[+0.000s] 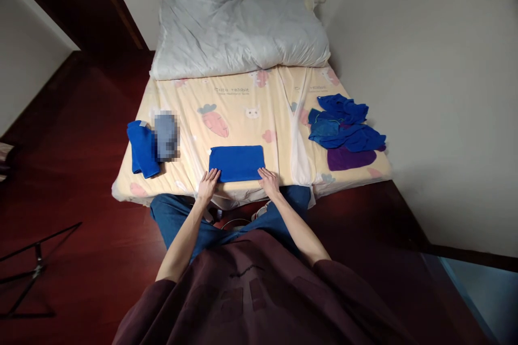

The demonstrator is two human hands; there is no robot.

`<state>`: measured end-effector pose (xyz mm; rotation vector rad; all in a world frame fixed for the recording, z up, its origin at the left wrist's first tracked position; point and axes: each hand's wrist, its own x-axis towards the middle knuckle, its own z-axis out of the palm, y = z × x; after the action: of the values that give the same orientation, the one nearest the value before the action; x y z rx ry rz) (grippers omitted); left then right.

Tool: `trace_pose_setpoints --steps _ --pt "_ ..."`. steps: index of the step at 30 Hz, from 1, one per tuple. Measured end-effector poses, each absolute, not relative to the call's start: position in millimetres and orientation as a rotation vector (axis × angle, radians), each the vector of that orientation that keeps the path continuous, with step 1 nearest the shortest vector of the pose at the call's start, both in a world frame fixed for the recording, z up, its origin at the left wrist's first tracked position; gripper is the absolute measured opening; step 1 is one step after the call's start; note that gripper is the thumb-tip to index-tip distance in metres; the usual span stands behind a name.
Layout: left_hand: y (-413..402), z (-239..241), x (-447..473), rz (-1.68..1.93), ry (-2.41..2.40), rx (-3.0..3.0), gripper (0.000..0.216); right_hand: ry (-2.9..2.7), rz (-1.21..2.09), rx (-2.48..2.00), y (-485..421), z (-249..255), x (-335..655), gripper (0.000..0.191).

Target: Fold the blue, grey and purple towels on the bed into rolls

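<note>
A blue cloth (237,163), folded into a flat rectangle with a small white tag at its far left corner, lies near the bed's front edge. My left hand (208,186) rests palm down at its near left corner, fingers stretched out onto the fabric. At the near right corner, my right hand (268,182) touches the cloth the same way, fingers extended. The undersides of both hands are hidden. To the left lies another folded blue cloth (143,150), beside a pixelated blue-grey shape (165,136) that I cannot make out.
Rumpled blue cloths (348,124) and a purple cloth (351,159) are heaped at the bed's right side. A white quilt (243,32) lies across the far end of the patterned bedsheet (238,105). Black stand legs (38,267) are on the floor at left.
</note>
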<state>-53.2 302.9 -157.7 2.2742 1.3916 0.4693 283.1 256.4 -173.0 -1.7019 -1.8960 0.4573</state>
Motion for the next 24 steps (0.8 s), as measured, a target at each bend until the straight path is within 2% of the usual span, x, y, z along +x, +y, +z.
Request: trace_pose_setpoints --steps 9,15,18,24 --pt "266 -174 -80 0.672 1.332 2.105 0.068 -1.812 0.547 -1.602 226 -173 299 0.054" --pt "280 -168 -83 0.849 1.480 1.884 0.036 -1.448 0.674 -1.560 242 -181 308 0.040" --pt "286 -167 -80 0.879 1.567 1.802 0.034 -1.402 0.689 -1.620 247 -186 309 0.029" --pt "294 -171 -75 0.899 1.707 1.608 0.045 -1.165 0.789 -1.636 258 -193 304 0.046"
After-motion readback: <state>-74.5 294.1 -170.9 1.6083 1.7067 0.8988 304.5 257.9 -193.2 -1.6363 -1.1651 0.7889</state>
